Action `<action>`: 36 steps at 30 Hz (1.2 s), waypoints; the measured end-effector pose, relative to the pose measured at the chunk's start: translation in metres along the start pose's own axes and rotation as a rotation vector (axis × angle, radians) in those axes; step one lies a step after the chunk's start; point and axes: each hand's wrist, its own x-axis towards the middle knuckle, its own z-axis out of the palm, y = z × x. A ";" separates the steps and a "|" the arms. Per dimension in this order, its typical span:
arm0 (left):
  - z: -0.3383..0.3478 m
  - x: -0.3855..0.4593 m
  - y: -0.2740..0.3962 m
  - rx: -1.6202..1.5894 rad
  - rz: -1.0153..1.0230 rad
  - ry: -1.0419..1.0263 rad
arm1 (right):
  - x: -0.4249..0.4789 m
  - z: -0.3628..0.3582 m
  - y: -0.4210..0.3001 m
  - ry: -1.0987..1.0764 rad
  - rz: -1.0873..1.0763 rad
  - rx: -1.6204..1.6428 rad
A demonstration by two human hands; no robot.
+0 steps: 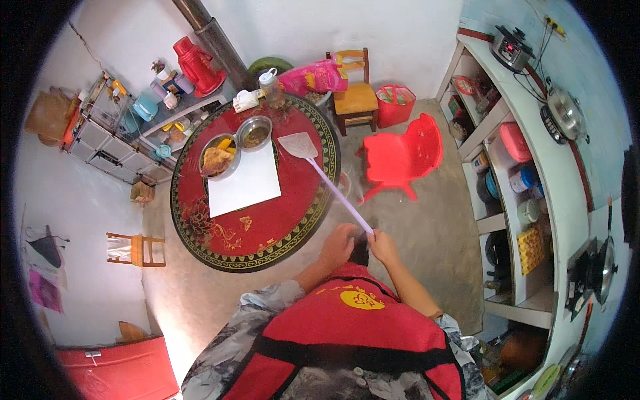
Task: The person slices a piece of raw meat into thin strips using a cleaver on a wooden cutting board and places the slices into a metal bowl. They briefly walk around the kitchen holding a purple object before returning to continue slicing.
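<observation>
My right hand (383, 245) is closed round the lower end of a fly swatter (337, 192) with a pale head and a lilac handle. The swatter's head lies over the right part of a round red table (305, 200). My left hand (341, 241) is beside the right one, in front of my red apron (345, 320); whether it holds anything is unclear. On the table, one metal bowl (234, 172) holds flat browned bread and yellow pieces, and another metal bowl (254, 134) has dark contents. A white sheet (246, 186) lies by them.
A red plastic chair (392, 157) and a wooden chair (356, 100) stand beyond the table's right side. Shelves under a long counter (535, 110) run along the right. A clear jar (272, 90) stands at the table's far edge, near a red thermos (197, 67).
</observation>
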 end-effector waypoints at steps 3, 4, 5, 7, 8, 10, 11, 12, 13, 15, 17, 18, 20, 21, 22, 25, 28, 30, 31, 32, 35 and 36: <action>0.001 0.028 -0.007 0.019 0.011 0.006 | 0.041 -0.004 0.009 0.112 0.072 0.096; 0.003 0.040 -0.013 0.025 0.038 0.024 | 0.051 -0.008 0.011 0.169 0.097 0.127; 0.005 0.052 -0.017 0.031 0.068 0.041 | 0.061 -0.014 0.014 0.170 0.090 0.125; 0.006 0.074 -0.020 -0.010 0.009 0.045 | 0.068 -0.037 0.004 0.159 0.088 0.119; 0.006 0.086 -0.021 -0.030 -0.018 0.044 | 0.068 -0.047 -0.001 0.105 0.046 0.112; 0.009 0.114 -0.026 -0.041 0.047 0.060 | 0.070 -0.065 -0.009 0.010 -0.045 0.097; 0.010 0.128 -0.028 -0.046 0.080 0.068 | 0.074 -0.069 -0.008 -0.055 -0.062 0.090; 0.010 0.140 -0.027 -0.062 0.073 0.054 | 0.076 -0.070 -0.005 -0.121 -0.073 0.087; 0.010 0.153 -0.025 -0.076 0.065 0.040 | 0.077 -0.071 -0.003 -0.188 -0.084 0.084; 0.010 0.174 -0.025 -0.115 0.057 0.013 | 0.086 -0.064 0.008 -0.176 0.000 0.061; 0.012 0.191 -0.029 -0.160 0.059 0.000 | 0.097 -0.055 0.021 -0.088 0.063 0.065; 0.015 0.198 -0.030 -0.185 0.071 0.022 | 0.101 -0.052 0.025 -0.003 0.088 0.081; 0.016 0.211 -0.034 -0.165 0.084 -0.012 | 0.109 -0.052 0.035 0.083 0.140 0.115; 0.016 0.218 -0.033 -0.163 0.087 -0.034 | 0.110 -0.064 0.032 0.083 0.176 0.127; 0.019 0.223 -0.031 -0.221 0.050 -0.054 | 0.112 -0.075 0.028 0.092 0.212 0.142; 0.027 0.238 -0.030 -0.265 0.055 -0.075 | 0.117 -0.094 0.026 0.016 0.289 0.263; 0.028 0.250 -0.028 -0.265 0.094 -0.056 | 0.124 -0.091 0.018 -0.052 0.299 0.327; 0.033 0.258 -0.039 -0.266 0.135 -0.004 | 0.135 -0.108 -0.001 -0.175 0.224 0.283; 0.029 0.265 -0.038 -0.221 0.147 -0.015 | 0.140 -0.121 -0.013 -0.221 0.139 0.200; 0.026 0.269 -0.028 -0.279 0.124 -0.037 | 0.141 -0.128 -0.011 -0.193 0.178 0.225; 0.029 0.273 -0.030 -0.327 0.089 -0.053 | 0.148 -0.136 -0.004 -0.134 0.212 0.272; 0.031 0.275 -0.033 -0.334 0.099 -0.063 | 0.148 -0.132 0.002 -0.102 0.212 0.258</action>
